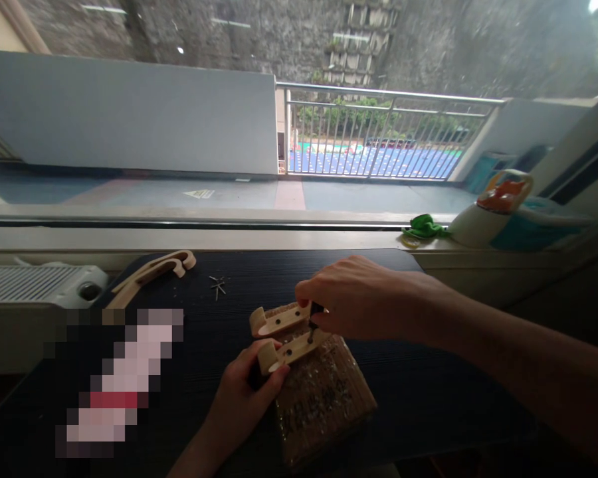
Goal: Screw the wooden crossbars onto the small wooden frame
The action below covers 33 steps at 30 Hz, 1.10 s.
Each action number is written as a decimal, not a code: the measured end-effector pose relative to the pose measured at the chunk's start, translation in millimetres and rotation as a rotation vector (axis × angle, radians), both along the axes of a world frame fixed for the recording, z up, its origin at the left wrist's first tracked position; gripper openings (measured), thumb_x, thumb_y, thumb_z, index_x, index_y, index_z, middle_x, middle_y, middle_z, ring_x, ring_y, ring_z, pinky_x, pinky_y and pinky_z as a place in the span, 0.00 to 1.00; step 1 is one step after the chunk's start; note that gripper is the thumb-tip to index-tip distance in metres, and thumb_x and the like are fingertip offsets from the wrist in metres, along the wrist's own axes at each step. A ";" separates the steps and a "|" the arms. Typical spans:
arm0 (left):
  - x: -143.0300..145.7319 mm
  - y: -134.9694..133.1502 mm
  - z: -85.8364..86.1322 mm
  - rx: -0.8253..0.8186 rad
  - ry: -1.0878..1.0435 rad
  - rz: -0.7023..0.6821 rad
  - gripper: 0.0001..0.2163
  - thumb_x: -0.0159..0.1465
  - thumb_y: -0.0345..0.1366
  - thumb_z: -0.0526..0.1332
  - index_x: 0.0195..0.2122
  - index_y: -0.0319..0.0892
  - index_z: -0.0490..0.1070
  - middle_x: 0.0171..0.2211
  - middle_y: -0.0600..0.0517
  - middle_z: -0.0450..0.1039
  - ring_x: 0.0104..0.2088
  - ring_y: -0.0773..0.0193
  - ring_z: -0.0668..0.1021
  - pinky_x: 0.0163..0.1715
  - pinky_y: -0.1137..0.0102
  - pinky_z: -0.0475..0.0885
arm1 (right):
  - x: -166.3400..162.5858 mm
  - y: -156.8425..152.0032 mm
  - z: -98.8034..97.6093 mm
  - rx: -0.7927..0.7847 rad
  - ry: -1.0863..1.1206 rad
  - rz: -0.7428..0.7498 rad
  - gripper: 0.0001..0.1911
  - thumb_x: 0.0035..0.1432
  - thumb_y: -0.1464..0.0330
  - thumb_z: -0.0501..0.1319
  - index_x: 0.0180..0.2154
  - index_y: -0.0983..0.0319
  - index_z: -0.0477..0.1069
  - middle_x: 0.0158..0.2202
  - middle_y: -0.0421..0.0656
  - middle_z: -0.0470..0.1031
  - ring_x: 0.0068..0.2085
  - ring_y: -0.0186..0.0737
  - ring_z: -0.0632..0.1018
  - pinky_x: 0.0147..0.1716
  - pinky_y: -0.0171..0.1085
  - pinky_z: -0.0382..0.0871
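Observation:
My left hand grips the near end of a curved wooden piece that lies across a worn wooden block. A second, similar wooden piece sits just behind it. My right hand is closed in a pinch over the pieces, holding a small dark tool, likely a screwdriver, upright against the front piece. The tool's tip is partly hidden by my fingers.
Two more curved wooden pieces lie at the back left of the dark table, with several small nails or screws beside them. A white radiator is at left. A pixelated patch covers part of the left side. A white bag rests on the sill.

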<state>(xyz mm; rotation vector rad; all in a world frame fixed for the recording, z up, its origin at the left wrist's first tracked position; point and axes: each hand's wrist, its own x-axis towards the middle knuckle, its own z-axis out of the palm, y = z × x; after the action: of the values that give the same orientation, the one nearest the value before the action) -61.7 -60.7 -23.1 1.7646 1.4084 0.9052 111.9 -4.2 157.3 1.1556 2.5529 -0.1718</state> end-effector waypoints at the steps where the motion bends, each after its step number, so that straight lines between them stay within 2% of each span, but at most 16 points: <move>1: -0.1 -0.2 -0.3 -0.010 -0.004 -0.005 0.14 0.55 0.42 0.58 0.40 0.42 0.68 0.35 0.52 0.74 0.34 0.63 0.75 0.36 0.72 0.71 | 0.3 -0.3 0.7 -0.015 0.003 0.016 0.09 0.54 0.69 0.53 0.35 0.63 0.70 0.30 0.45 0.73 0.32 0.36 0.72 0.30 0.33 0.58; 6: 0.0 -0.5 -1.7 -0.029 -0.015 -0.009 0.14 0.55 0.42 0.58 0.41 0.43 0.68 0.36 0.51 0.74 0.36 0.63 0.75 0.38 0.71 0.71 | -3.1 -5.7 -16.2 0.022 0.101 0.027 0.09 0.56 0.69 0.51 0.33 0.63 0.68 0.28 0.44 0.72 0.29 0.33 0.70 0.27 0.33 0.55; 11: -0.1 -0.3 -0.6 -0.028 -0.015 -0.011 0.14 0.55 0.41 0.58 0.41 0.43 0.68 0.36 0.51 0.73 0.36 0.63 0.75 0.37 0.71 0.70 | 1.0 0.3 -39.3 0.135 0.184 -0.187 0.14 0.57 0.63 0.47 0.34 0.62 0.68 0.26 0.42 0.71 0.24 0.32 0.67 0.22 0.33 0.49; 14: -0.1 -0.6 1.0 -0.026 -0.020 -0.007 0.13 0.55 0.41 0.58 0.40 0.42 0.68 0.35 0.51 0.73 0.36 0.63 0.75 0.37 0.71 0.70 | 11.1 4.9 -36.8 0.123 0.200 -0.262 0.13 0.55 0.62 0.49 0.31 0.61 0.68 0.25 0.40 0.71 0.23 0.31 0.65 0.22 0.33 0.47; 16: 0.2 -1.1 2.2 -0.029 -0.035 -0.005 0.13 0.55 0.41 0.58 0.40 0.42 0.68 0.34 0.51 0.73 0.35 0.63 0.74 0.37 0.71 0.70 | 15.8 2.9 -28.3 0.111 0.229 -0.217 0.12 0.55 0.62 0.50 0.28 0.60 0.68 0.23 0.40 0.70 0.23 0.31 0.64 0.22 0.33 0.47; 20: 0.9 -2.1 5.0 -0.034 -0.074 -0.013 0.12 0.55 0.40 0.58 0.39 0.42 0.69 0.33 0.52 0.73 0.33 0.64 0.74 0.35 0.71 0.70 | 12.5 -9.7 -16.6 0.172 0.299 -0.114 0.12 0.56 0.64 0.49 0.30 0.61 0.68 0.22 0.40 0.69 0.21 0.30 0.62 0.22 0.34 0.46; 25: 1.4 -2.3 7.1 -0.014 -0.107 -0.014 0.12 0.54 0.40 0.59 0.38 0.42 0.70 0.33 0.51 0.73 0.34 0.63 0.74 0.37 0.71 0.69 | 2.9 -16.7 -27.9 0.161 0.314 0.022 0.12 0.58 0.66 0.47 0.32 0.61 0.67 0.26 0.41 0.71 0.25 0.31 0.67 0.23 0.35 0.46; 33: 1.0 -1.5 1.2 -0.017 -0.069 -0.008 0.13 0.55 0.40 0.59 0.40 0.42 0.69 0.35 0.51 0.73 0.36 0.63 0.74 0.38 0.71 0.69 | -0.5 -12.0 -36.7 0.098 0.343 0.034 0.11 0.58 0.66 0.48 0.32 0.62 0.67 0.27 0.41 0.72 0.27 0.31 0.68 0.24 0.34 0.47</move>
<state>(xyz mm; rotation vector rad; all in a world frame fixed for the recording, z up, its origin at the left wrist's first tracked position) -60.7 -62.2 -21.9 1.7087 1.3604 0.9387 111.4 -16.2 120.6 1.2059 2.9069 -0.2595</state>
